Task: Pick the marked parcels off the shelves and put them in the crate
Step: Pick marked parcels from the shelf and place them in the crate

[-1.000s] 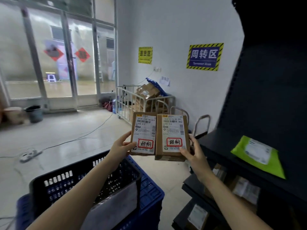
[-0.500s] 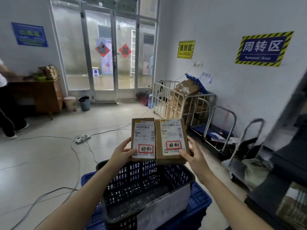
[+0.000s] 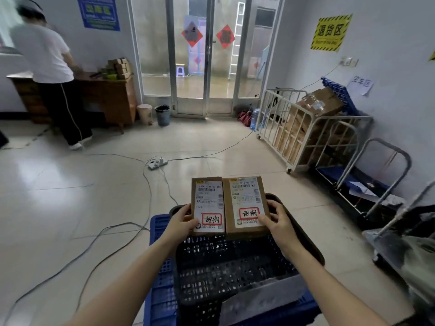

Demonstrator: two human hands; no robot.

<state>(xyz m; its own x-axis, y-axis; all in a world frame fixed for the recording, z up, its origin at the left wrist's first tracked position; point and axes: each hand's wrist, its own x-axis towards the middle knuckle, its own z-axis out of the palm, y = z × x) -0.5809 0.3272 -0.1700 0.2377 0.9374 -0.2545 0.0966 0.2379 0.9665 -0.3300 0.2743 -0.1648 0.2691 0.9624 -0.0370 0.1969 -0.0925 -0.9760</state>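
left hand (image 3: 180, 225) grips left parcel (image 3: 207, 204) | right hand (image 3: 279, 223) grips right parcel (image 3: 246, 205) | above black crate (image 3: 235, 267)

The view has swung left off the shelves; both parcels (image 3: 229, 205) now sit lower, over the black crate (image 3: 235, 267).

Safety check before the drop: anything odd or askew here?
Parcels look fine: both brown cardboard parcels upright over the black plastic crate. Odd on the floor: white power strip with loose grey cables trailing across the walkway, a possible trip hazard.
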